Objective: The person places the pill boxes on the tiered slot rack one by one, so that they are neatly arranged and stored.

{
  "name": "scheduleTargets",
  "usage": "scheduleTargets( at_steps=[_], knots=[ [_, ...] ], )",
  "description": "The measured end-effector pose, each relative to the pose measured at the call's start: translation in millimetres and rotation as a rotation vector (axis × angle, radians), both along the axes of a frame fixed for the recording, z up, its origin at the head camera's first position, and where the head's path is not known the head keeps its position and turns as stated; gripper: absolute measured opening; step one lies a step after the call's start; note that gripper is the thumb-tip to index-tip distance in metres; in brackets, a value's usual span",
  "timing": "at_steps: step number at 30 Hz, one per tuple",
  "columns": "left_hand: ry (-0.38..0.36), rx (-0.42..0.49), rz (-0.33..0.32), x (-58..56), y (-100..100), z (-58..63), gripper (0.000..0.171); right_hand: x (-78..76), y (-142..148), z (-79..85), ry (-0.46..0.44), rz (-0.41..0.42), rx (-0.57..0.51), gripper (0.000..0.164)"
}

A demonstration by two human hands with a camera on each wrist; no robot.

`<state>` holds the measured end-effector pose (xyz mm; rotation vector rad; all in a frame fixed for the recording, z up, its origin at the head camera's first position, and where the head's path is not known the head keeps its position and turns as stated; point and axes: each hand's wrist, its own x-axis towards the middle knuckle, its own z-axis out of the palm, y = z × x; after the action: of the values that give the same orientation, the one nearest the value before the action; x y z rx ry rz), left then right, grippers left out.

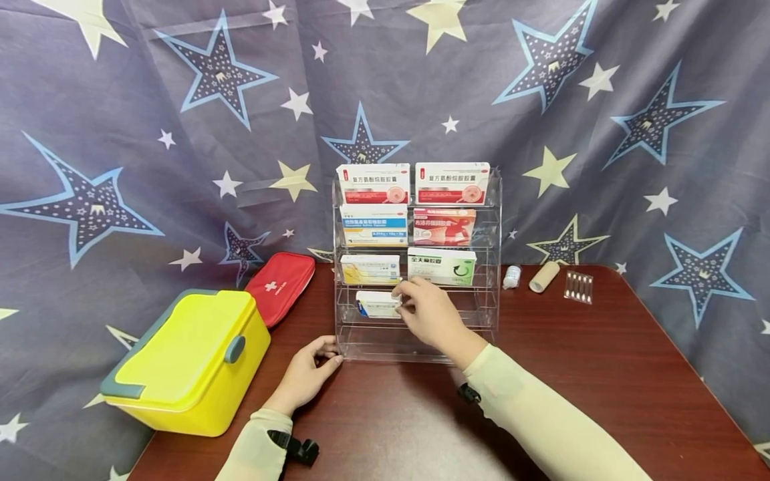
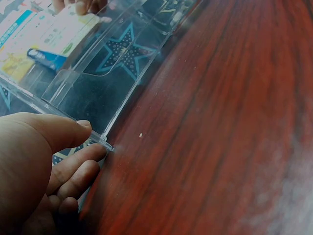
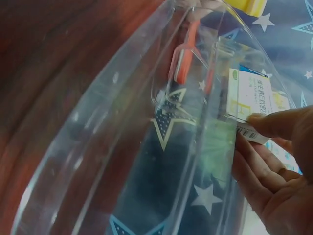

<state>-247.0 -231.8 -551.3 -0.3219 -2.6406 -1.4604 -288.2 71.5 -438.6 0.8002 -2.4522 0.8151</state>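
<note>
A clear plastic tiered rack [image 1: 415, 350] stands upright on the table. My right hand [image 1: 434, 312] pinches the right end of a small white medicine box [image 1: 376, 305] with a blue corner, on the second tier from the bottom at left. The right wrist view shows thumb and fingers on either side of that box [image 3: 250, 95]. My left hand [image 1: 305, 374] holds the rack's lower left front corner; thumb and fingers lie around its edge in the left wrist view. Above, the tiers bear red-and-white boxes [image 1: 452, 184], a blue-and-white box [image 1: 374, 225], a pink-red box [image 1: 444, 227], a yellow-white box [image 1: 369, 269] and a green-white box [image 1: 441, 266].
Left of the rack are a yellow lidded bin [image 1: 192, 361] with grey handles and a red first-aid pouch [image 1: 280, 287]. To the right lie a small white bottle [image 1: 512, 277], a beige roll [image 1: 544, 277] and a pack of swabs [image 1: 579, 287]. A star-patterned curtain [image 1: 397, 80] hangs behind.
</note>
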Motion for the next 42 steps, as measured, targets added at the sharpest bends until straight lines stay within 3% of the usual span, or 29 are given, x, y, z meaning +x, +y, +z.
scheduleTargets(
  at_steps=[13,24,42],
  knots=[
    [0.002,0.018,-0.018,0.4,0,0.7,0.032,-2.6,-17,-9.0,-0.046,0.04,-0.03,0.026],
    [0.001,0.011,-0.01,0.5,0,1.4,0.032,-4.9,-20,-14.4,-0.062,-0.015,-0.023,0.023],
    [0.01,0.006,-0.012,0.0,0,1.6,0.031,-5.5,-20,-13.5,-0.078,-0.008,-0.041,0.025]
  ],
)
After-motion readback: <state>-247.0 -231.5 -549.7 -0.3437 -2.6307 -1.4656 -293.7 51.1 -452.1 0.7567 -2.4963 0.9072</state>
